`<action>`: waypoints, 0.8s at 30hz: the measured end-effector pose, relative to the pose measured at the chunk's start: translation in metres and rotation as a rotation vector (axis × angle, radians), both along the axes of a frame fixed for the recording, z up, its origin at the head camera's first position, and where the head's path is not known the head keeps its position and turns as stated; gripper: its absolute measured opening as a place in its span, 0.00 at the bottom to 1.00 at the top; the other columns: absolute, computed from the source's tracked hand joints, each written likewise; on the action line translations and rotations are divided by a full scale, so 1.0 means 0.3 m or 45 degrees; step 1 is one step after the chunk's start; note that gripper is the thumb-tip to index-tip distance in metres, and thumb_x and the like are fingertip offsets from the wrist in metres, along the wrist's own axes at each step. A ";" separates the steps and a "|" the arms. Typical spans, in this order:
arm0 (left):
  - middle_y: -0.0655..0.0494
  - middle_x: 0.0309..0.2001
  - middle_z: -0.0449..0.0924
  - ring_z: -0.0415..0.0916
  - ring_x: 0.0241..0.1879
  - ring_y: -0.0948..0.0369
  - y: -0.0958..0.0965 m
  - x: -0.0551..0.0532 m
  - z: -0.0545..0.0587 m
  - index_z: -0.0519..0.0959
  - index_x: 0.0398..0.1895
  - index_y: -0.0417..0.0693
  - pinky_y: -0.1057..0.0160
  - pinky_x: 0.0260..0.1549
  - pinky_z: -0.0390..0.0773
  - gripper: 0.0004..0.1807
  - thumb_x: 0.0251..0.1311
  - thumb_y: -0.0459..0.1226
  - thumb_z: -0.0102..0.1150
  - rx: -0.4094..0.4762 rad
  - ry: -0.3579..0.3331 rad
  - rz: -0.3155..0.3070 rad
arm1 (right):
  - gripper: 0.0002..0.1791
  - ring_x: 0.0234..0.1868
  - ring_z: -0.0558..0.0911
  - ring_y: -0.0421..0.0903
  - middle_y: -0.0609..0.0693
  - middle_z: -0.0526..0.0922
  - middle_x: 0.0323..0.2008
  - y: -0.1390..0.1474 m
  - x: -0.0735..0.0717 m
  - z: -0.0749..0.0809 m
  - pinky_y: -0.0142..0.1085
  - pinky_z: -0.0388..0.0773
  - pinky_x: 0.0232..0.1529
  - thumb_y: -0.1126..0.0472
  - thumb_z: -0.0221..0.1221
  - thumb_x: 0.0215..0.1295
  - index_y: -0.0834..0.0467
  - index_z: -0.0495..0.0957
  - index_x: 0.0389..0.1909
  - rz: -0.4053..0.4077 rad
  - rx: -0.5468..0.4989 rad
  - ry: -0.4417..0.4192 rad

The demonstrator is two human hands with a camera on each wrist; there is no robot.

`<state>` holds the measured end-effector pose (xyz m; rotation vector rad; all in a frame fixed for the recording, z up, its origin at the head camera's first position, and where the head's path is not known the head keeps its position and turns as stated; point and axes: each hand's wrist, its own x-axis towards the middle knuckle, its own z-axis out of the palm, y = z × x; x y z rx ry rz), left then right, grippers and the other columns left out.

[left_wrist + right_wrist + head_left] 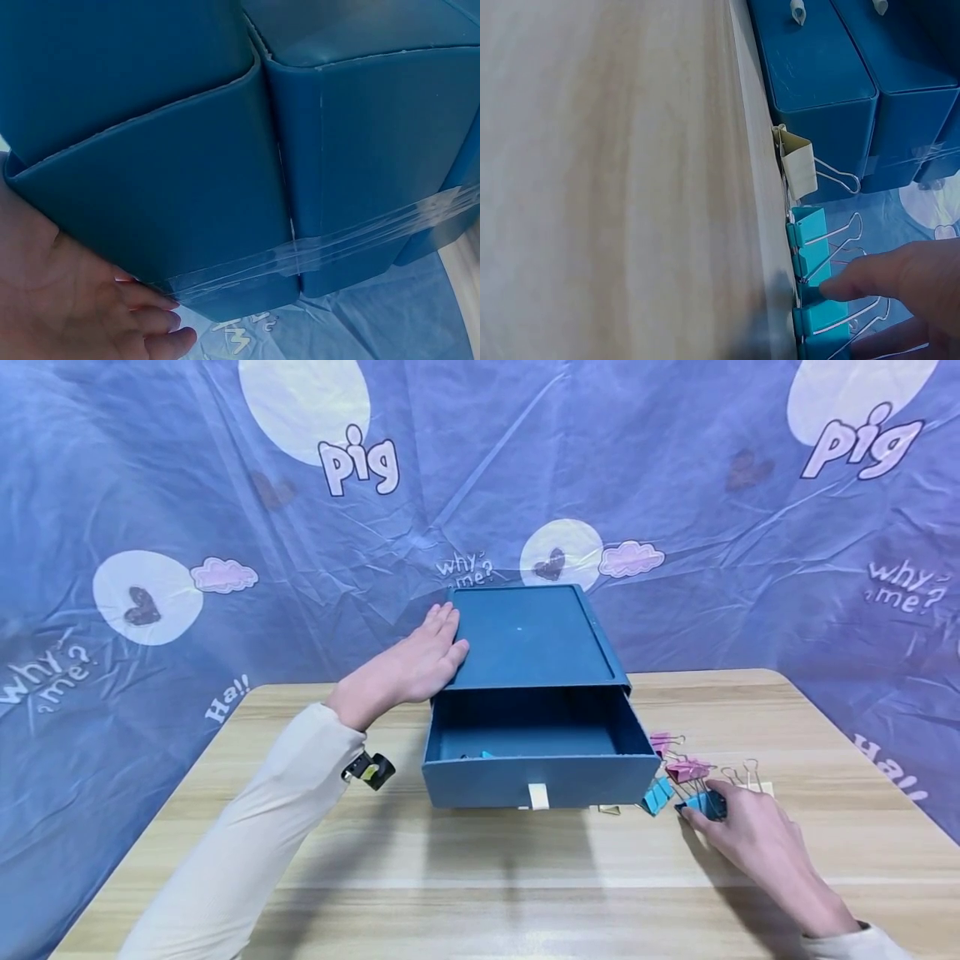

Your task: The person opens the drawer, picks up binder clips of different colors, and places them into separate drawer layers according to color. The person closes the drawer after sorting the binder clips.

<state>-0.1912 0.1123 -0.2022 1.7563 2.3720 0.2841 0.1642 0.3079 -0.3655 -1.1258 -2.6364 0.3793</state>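
Observation:
A blue drawer box stands on the table, its upper drawer pulled out toward me. Small bits of black and turquoise show inside the drawer, mostly hidden by its front. My left hand rests with straight fingers against the box's left side, and the left wrist view shows the palm along that wall. To the right of the drawer, my right hand pinches a blue binder clip between thumb and fingers. Beside it lie a turquoise binder clip and a pink binder clip.
A cream binder clip lies close to the box in the right wrist view. Clear tape runs across the box's side. A white pull tab hangs on the drawer front. Behind the wooden table hangs a printed blue cloth.

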 end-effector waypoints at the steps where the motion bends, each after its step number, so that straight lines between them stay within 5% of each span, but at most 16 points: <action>1: 0.40 0.76 0.29 0.24 0.76 0.49 -0.001 0.001 0.000 0.36 0.75 0.33 0.54 0.73 0.36 0.34 0.76 0.45 0.24 0.004 -0.001 0.001 | 0.24 0.19 0.66 0.46 0.49 0.67 0.16 0.000 0.001 0.001 0.37 0.59 0.15 0.54 0.64 0.57 0.68 0.76 0.49 0.000 -0.005 0.003; 5: 0.40 0.76 0.29 0.26 0.76 0.48 -0.003 0.002 0.000 0.37 0.75 0.32 0.53 0.73 0.37 0.34 0.76 0.45 0.24 0.014 -0.006 0.000 | 0.31 0.19 0.65 0.45 0.49 0.66 0.17 -0.003 0.009 0.004 0.37 0.58 0.15 0.56 0.62 0.58 0.71 0.71 0.58 0.000 -0.023 0.007; 24: 0.41 0.77 0.28 0.24 0.76 0.50 -0.001 0.003 -0.003 0.36 0.75 0.33 0.54 0.73 0.36 0.34 0.76 0.45 0.24 0.021 -0.035 0.010 | 0.29 0.14 0.60 0.41 0.44 0.58 0.11 -0.020 0.031 0.015 0.34 0.57 0.14 0.57 0.63 0.56 0.69 0.74 0.57 -0.007 -0.009 0.051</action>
